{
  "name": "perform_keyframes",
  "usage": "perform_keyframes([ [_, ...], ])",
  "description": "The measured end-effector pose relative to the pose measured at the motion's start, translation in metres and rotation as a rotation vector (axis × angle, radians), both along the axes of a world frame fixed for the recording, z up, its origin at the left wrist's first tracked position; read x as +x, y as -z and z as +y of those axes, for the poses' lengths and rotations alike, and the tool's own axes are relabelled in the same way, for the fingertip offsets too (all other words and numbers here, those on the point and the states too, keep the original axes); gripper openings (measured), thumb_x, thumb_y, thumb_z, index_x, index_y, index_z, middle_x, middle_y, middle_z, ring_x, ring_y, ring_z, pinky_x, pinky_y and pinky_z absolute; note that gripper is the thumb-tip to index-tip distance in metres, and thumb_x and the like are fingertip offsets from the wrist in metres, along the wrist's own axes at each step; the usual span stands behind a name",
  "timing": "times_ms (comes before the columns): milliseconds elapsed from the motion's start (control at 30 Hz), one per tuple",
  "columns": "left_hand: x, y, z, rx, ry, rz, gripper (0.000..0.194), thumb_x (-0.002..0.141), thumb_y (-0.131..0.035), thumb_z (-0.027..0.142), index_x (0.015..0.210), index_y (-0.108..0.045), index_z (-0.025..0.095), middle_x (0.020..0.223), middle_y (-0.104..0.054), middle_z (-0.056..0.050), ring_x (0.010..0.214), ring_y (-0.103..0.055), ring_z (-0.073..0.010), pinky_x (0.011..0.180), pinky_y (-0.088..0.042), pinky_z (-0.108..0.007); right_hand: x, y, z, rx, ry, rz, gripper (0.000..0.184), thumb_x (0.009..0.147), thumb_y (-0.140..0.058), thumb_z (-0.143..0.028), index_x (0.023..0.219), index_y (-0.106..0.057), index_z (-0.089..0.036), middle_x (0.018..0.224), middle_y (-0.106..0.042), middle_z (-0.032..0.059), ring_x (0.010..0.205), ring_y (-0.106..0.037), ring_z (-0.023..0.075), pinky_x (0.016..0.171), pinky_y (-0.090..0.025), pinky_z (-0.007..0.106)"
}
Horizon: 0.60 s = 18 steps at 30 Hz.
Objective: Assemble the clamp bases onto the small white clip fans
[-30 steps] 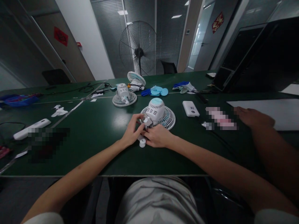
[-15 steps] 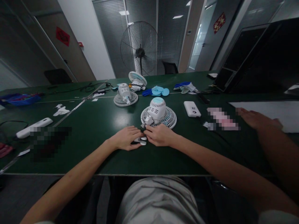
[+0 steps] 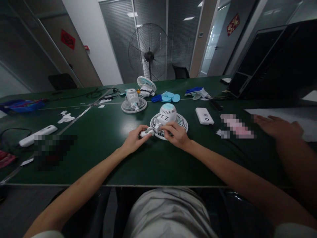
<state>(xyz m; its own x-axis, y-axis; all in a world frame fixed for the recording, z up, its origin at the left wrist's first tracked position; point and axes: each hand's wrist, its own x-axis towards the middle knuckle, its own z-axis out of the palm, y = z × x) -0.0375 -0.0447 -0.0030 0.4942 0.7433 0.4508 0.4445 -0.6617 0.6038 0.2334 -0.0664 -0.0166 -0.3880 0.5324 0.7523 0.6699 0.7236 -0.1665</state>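
Note:
A small white fan (image 3: 167, 114) lies grille-down on the green table, its motor housing with a pale blue cap pointing up. My left hand (image 3: 132, 140) is closed around a white plastic part with rounded ends (image 3: 148, 132), held at the near left of the fan. Thumb and fingers of my right hand (image 3: 178, 136) pinch the small white neck piece (image 3: 158, 126) that sticks out from the fan's housing. The rounded end of the part is close beside this neck; whether they touch I cannot tell.
Two more small fans, one grille-down (image 3: 133, 100) and one tilted (image 3: 146, 86), stand farther back. Light blue discs (image 3: 170, 97), gloves (image 3: 196, 92) and a white power bank (image 3: 204, 116) lie beyond and to the right. Another person's hand (image 3: 278, 127) rests at the right.
My left hand has lifted the white part from low near the table up toward the fan's neck, turning it. My right hand has shifted up and right onto the neck.

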Motion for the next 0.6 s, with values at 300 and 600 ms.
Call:
perform_keyframes([
  [300, 0.016, 0.003, -0.004, -0.16, -0.045, -0.064, 0.037, 0.097, -0.066, 0.051, 0.117, -0.064, 0.02, 0.091, -0.073, -0.001, 0.069, -0.064, -0.0158, 0.061, -0.044, -0.024, -0.009, 0.001, 0.001, 0.147, -0.005, 0.29, 0.024, 0.096, -0.062, -0.016, 0.117, -0.07, -0.024, 0.105, -0.062, 0.0073, 0.087, -0.065, 0.0196, 0.074, -0.059, 0.035],
  [600, 0.024, 0.007, -0.009, -0.261, -0.08, -0.077, 0.039, 0.095, -0.067, 0.053, 0.113, -0.056, 0.02, 0.072, -0.068, 0.003, 0.054, -0.053, -0.012, 0.052, -0.034, -0.021, -0.015, -0.003, 0.0, 0.04, -0.132, 0.326, 0.027, 0.095, -0.068, -0.019, 0.121, -0.068, -0.028, 0.113, -0.06, 0.0076, 0.097, -0.066, 0.0221, 0.071, -0.062, 0.035],
])
